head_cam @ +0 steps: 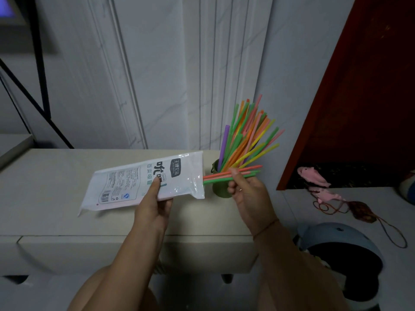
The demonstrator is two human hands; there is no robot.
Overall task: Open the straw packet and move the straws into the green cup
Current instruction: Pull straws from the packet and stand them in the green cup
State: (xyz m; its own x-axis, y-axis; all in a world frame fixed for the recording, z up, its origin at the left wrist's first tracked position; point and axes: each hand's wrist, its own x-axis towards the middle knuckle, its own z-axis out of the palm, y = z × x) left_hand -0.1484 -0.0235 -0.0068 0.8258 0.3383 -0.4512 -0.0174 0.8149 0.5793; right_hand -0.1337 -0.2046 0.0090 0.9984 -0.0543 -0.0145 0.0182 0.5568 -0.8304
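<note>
My left hand (155, 204) holds the white straw packet (134, 182) above the cream cabinet top, its open clear end pointing right. My right hand (246, 191) pinches a few pink and green straws (220, 177) that stick out of the packet's open end. Just behind them stands the green cup (219, 189), partly hidden by my right hand. Several coloured straws (247, 138) fan out of the cup, leaning up and to the right.
The cream cabinet (67, 198) stands against a white panelled wall. A dark red door (359, 97) is at the right. On the floor to the right lie pink toy fish (314, 176), a cord and a blue helmet (336, 248).
</note>
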